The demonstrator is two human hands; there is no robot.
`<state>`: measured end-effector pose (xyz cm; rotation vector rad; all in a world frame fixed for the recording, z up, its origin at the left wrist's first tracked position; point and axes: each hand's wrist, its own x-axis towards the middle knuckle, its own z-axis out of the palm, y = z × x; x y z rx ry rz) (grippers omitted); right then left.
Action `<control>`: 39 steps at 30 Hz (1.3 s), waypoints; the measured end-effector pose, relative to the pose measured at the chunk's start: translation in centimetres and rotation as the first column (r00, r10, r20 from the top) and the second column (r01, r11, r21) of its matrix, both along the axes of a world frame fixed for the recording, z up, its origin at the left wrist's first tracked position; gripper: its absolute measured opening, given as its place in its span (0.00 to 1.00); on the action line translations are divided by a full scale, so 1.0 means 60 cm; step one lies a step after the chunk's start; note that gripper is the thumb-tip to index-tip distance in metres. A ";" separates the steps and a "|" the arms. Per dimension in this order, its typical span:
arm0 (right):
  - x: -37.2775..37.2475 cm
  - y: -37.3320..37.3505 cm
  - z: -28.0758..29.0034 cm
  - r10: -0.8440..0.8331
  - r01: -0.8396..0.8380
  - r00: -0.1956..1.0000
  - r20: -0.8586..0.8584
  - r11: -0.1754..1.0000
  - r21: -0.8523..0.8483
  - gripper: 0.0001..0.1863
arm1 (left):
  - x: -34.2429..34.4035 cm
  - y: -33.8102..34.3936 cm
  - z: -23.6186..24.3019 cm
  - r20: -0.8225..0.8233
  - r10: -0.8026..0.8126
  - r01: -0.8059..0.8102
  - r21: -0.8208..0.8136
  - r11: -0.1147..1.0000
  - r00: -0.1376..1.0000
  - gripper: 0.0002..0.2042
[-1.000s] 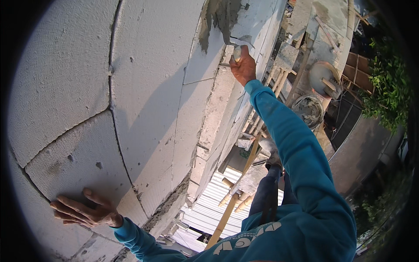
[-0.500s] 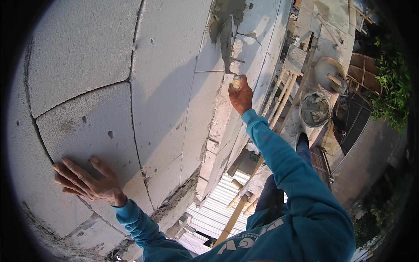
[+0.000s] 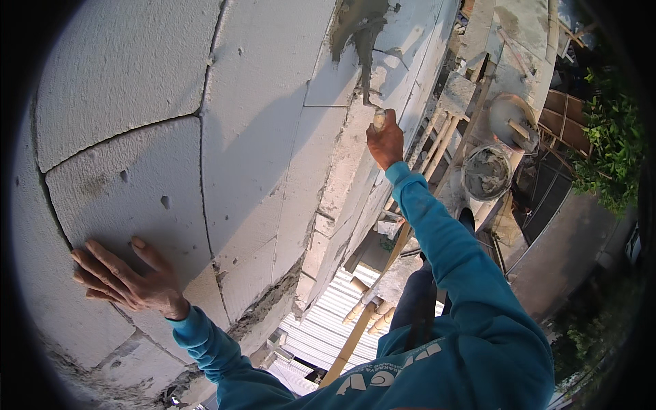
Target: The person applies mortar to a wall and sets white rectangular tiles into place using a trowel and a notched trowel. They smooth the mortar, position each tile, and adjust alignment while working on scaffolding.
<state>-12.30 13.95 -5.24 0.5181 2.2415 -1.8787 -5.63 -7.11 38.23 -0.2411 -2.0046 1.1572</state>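
Note:
My left hand [image 3: 130,277] lies with fingers spread flat against the pale block wall [image 3: 123,184], near its lower left. Farther up and to the right, my right hand [image 3: 386,140] is closed round the light handle of a trowel [image 3: 367,75]. Its narrow grey blade is seen nearly edge-on and points away from me along the wall. Beyond and beside the blade is a patch of wet grey mortar [image 3: 352,24] on the blocks. Whether the blade touches the wall along its whole length I cannot tell.
To the right runs a plank walkway [image 3: 507,75]. On it stand a bucket of mortar [image 3: 486,172] and a round grey pan [image 3: 509,117] with a wooden-handled tool in it. Below are bamboo poles [image 3: 372,311] and corrugated roofing [image 3: 328,301]. Green leaves [image 3: 608,137] hang at the far right.
My right hand has shifted slightly right with the trowel, and the blade has turned more edge-on. My left hand keeps its place on the wall. The whole view has shifted a little.

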 end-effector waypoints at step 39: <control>0.126 -0.111 0.060 -0.023 0.015 0.996 -0.084 0.996 -0.092 0.16 | -0.009 0.002 -0.003 0.031 -0.111 0.109 0.060 0.992 0.993 0.27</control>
